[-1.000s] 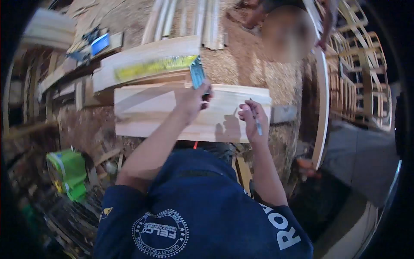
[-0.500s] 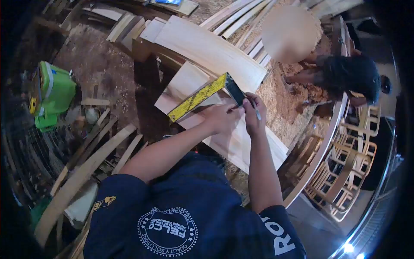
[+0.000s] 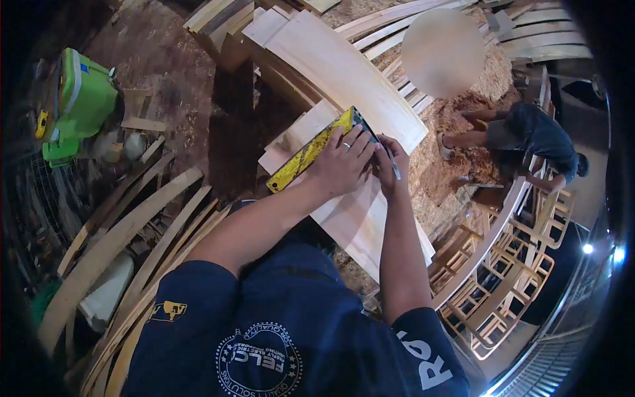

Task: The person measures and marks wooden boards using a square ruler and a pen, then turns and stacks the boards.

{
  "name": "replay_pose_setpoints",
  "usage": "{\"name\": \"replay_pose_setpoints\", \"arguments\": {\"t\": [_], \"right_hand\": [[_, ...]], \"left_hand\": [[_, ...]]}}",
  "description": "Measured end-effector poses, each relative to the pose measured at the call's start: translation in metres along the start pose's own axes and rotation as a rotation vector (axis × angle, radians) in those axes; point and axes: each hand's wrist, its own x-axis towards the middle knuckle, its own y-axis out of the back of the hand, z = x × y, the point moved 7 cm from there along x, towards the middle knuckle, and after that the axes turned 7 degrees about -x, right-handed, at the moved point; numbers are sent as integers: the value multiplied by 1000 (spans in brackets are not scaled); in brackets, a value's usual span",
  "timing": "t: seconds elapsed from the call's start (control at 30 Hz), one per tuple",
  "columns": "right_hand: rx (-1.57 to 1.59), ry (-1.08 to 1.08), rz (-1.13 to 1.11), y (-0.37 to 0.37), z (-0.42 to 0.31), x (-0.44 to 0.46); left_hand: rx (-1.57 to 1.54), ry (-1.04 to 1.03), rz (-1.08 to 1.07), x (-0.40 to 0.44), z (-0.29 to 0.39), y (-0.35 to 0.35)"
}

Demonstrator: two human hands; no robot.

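Square [image 3: 305,154] partly hidden under left hand [image 3: 344,162] (tip of pen [image 3: 396,169] unclear).

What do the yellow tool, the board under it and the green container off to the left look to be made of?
Yellow tool: possibly painted metal; its flat yellow face is broken by dark scuffs or markings.
Board: pale wood, seemingly unpainted, with faint grain-like streaks.
Green container: probably moulded plastic, judging by its even colour and smooth surface.

The left hand [image 3: 342,164] lies flat over a scuffed yellow L-shaped square [image 3: 304,157] on a pale wooden board [image 3: 360,215]; the right hand [image 3: 391,159] holds a slim pale pen [image 3: 397,171].
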Motion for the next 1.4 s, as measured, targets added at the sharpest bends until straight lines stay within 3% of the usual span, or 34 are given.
{"name": "replay_pose_setpoints", "arguments": {"t": [0.1,0.2,1.2,1.3,1.4], "right_hand": [[50,34,-23,-4,-2,3],[19,-73,-28,-6,-5,2],[-59,86,25,-6,-4,10],[50,-32,-5,-4,-8,4],[-14,143,214,12,-37,6]], "left_hand": [[-6,16,32,-4,-1,-7],[-14,46,15,-2,-2,-10],[-35,89,20,-1,-4,-9],[-46,116,-48,0,-5,-14],[-23,149,-128,1,-6,-16]]}}
